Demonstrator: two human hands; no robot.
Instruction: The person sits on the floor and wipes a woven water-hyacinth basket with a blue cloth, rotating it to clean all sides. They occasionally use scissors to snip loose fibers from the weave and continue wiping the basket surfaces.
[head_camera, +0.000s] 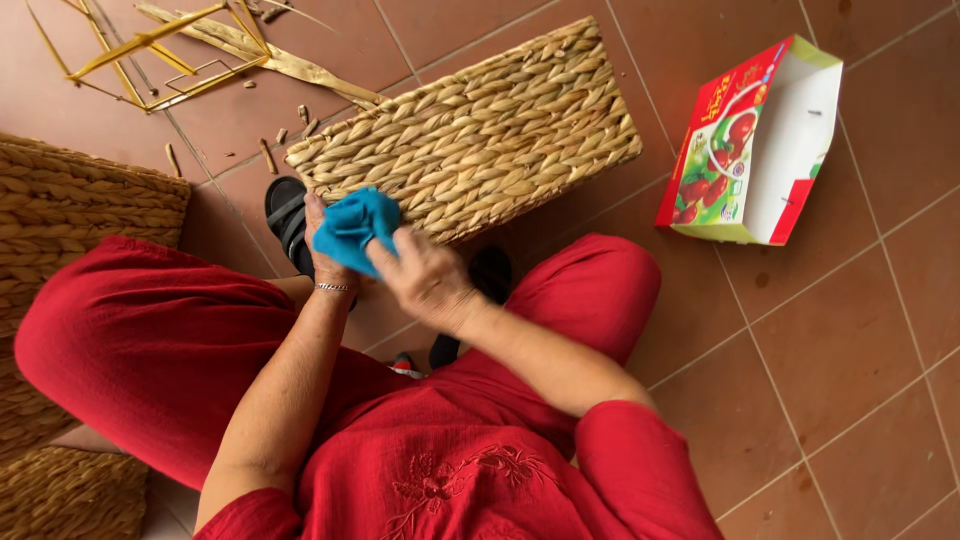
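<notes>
Both hands meet over my lap, in front of a rectangular woven straw basket (470, 130) lying on the tiled floor. My left hand (322, 258), with a thin bracelet on the wrist, grips a bunched blue cloth (352, 226) from the left. Gripping the same cloth from the right, my right hand (425, 275) has its fingers closed on the fabric. The cloth sits against the basket's near corner. I wear red clothes, with my knees spread to either side.
An open red and green cardboard tray box (752, 142) lies at the right. Other woven baskets (70, 205) stand at the left edge. Dry straw strips and a wire frame (175, 50) lie at top left. Black sandals (286, 222) are on my feet.
</notes>
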